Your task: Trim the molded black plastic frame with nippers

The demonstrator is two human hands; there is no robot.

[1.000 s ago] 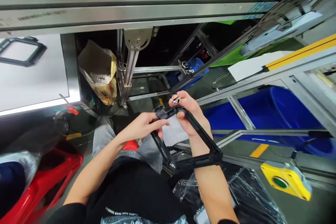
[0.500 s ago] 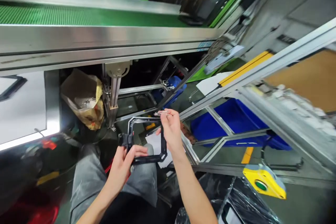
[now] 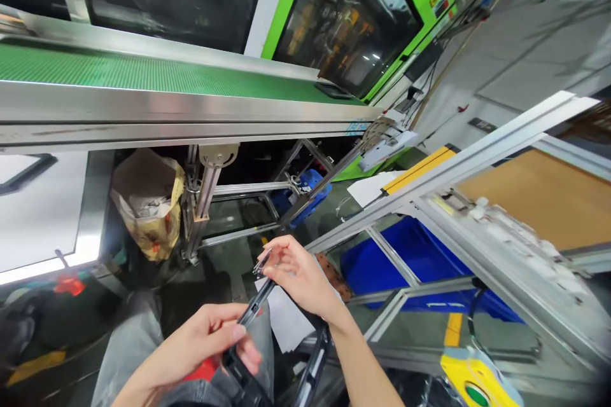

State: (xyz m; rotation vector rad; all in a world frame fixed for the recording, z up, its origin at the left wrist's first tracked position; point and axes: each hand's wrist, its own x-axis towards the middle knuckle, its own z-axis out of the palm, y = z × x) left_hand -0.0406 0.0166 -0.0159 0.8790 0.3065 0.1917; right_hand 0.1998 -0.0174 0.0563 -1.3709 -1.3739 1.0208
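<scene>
Close work at the upper end of a black frame point(image 3: 255, 306), with a small metal piece point(image 3: 261, 264) beside it.

The frame is held tilted in front of the person, its lower part cut off by the bottom of the view. The left hand point(image 3: 212, 336) is closed round a side bar, thumb pressed on top. The right hand point(image 3: 296, 275) is half curled, thumb and fingertips pinching the metal piece, too blurred to name; whether it touches the frame, I cannot tell. The step in hand looks like fine handling along that end. The next move, I judge, calls for a firm left grip, the edge turned into clear sight, and light, exact fingertip control on the right.
</scene>
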